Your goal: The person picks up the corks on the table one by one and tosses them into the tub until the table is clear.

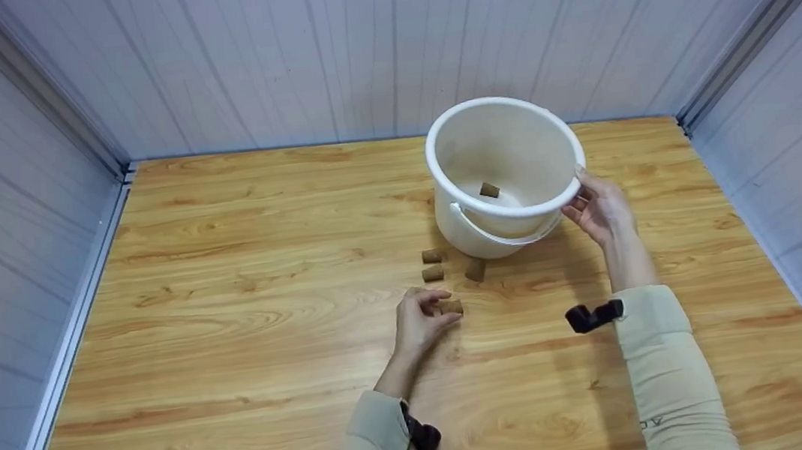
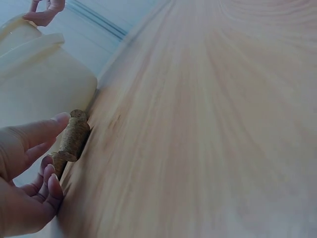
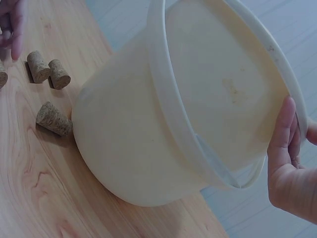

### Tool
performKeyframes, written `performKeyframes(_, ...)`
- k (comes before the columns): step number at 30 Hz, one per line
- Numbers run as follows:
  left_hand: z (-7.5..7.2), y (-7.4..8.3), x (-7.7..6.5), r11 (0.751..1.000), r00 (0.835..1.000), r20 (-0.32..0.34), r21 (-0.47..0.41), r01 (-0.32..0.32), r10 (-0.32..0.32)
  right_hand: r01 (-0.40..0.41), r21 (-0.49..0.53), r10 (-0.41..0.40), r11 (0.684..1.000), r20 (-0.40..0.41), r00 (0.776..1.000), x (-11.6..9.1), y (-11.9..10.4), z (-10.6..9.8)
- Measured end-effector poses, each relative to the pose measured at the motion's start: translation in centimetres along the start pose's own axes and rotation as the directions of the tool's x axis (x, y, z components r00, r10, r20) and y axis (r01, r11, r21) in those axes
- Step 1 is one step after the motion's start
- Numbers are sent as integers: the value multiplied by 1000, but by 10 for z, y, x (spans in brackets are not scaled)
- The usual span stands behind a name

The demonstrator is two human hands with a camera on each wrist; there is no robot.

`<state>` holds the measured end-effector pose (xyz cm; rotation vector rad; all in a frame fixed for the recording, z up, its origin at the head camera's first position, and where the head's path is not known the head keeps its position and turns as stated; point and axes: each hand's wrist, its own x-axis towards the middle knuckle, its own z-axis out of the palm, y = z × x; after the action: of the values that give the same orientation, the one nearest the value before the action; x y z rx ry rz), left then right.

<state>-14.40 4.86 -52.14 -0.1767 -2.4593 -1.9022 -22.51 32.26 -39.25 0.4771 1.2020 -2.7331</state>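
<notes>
A white bucket (image 1: 455, 222) stands upright toward the back right, its handle (image 1: 501, 238) hanging down at the front. My right hand (image 1: 602, 210) grips its rim on the right side, with fingertips (image 3: 286, 114) showing at the rim in the right wrist view. In front of the bucket, my left hand (image 1: 419, 321) has its thumb and forefinger round a cork (image 1: 451, 308) lying on the table. Two corks lie side by side just beyond that hand, and a tilted cork (image 3: 53, 119) lies beside the bucket's base. Another cork (image 1: 489, 190) is inside the bucket.
The wood-grain table (image 1: 248, 272) is enclosed by pale panelled walls at the back (image 1: 261, 60) and both sides. Black wrist cameras (image 1: 593, 317) sit at both sleeve cuffs. The bucket stands close to the back wall.
</notes>
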Motion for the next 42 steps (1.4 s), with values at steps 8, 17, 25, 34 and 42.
performKeyframes(8, 0, -3, 0, 998, 999, -9, 53, 32, -31, -5, -1, 5, 1000, 12, 1000, 0, 0, 0)
performKeyframes(17, 1, -5, 1, 996, 1000, -21, 88, 22, -21, 1, -2, -1, 1000, 11, 1000, 0, -1, 1)
performKeyframes(25, 3, -5, 0, 989, 1000, -18, 144, 23, -21, 10, -13, -9, 1000, 11, 1000, 0, -1, 0)
performKeyframes(34, 4, -5, -3, 993, 999, -46, 119, 21, -16, 7, -23, -7, 1000, 15, 1000, -1, -1, 1)
performKeyframes(42, 2, 0, -2, 999, 999, -23, 48, 25, -24, 8, -35, -7, 999, 20, 1000, 0, -1, 0)
